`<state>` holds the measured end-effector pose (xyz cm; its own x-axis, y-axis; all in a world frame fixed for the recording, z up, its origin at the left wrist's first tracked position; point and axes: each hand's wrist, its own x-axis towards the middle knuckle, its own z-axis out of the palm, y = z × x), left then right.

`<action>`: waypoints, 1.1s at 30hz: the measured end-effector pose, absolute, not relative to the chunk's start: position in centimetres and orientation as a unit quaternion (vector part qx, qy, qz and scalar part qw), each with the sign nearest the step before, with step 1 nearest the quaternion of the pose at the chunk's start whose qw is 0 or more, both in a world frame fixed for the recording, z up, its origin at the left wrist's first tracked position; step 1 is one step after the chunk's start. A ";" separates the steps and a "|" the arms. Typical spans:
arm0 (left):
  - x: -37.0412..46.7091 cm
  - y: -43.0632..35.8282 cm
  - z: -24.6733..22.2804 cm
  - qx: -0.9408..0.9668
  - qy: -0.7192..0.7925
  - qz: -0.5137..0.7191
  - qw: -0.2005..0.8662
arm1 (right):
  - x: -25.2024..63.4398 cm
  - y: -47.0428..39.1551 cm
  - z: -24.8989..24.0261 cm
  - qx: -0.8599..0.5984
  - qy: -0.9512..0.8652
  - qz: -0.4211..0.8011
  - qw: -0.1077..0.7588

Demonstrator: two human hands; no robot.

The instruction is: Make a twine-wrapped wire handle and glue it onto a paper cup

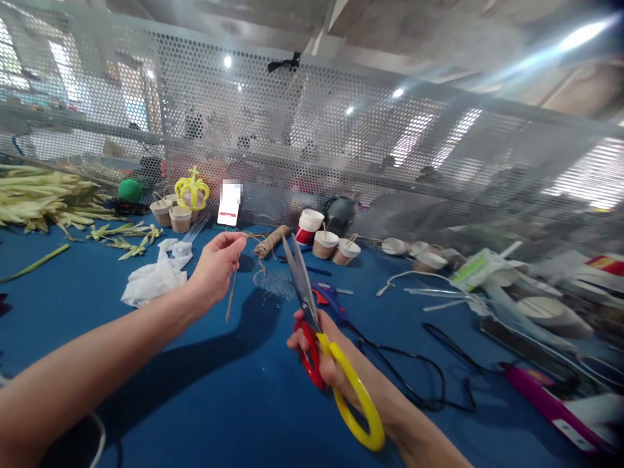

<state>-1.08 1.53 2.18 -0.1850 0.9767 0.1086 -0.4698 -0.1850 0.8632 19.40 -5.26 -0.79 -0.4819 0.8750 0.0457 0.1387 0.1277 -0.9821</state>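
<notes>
Two bare hands are extending over a blue counter (234,403). The left hand (218,263) is closing its fingertips on a length of thin brown twine (233,286); one end is hanging below the fingers. The right hand (324,348) is gripping large scissors (303,286) with one red and one yellow handle loop. The metal blades are pointing away from the person, their tips standing slightly apart. A wound brown twine roll (272,241) is lying on the counter, just beyond and to the right of the left hand. A blue glue gun with a red trigger (331,302) is resting just right of the blades. A crumpled white cloth-like sheet (158,270) is lying left of the left hand. A yellow crown-shaped ornament (192,193) is standing farther back, near a perforated metal panel (253,130).
</notes>
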 end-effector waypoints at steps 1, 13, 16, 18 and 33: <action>-0.9 1.6 2.1 0.357 0.348 0.684 0.533 | 19.1 -5.1 -0.9 -0.371 -0.670 0.540 0.351; 0.2 -0.2 3.1 0.327 0.325 0.675 0.576 | 15.7 -3.6 -1.1 -0.471 -0.712 0.388 0.348; 0.8 -0.9 2.7 0.317 0.319 0.653 0.610 | 15.3 -3.4 -1.2 -0.487 -0.722 0.348 0.347; 1.2 -1.2 2.2 0.316 0.319 0.642 0.621 | 15.4 -3.4 -1.3 -0.498 -0.726 0.325 0.345; 2.0 -1.6 0.9 0.341 0.349 0.615 0.620 | 16.0 -3.1 -2.8 -0.569 -0.756 0.084 0.312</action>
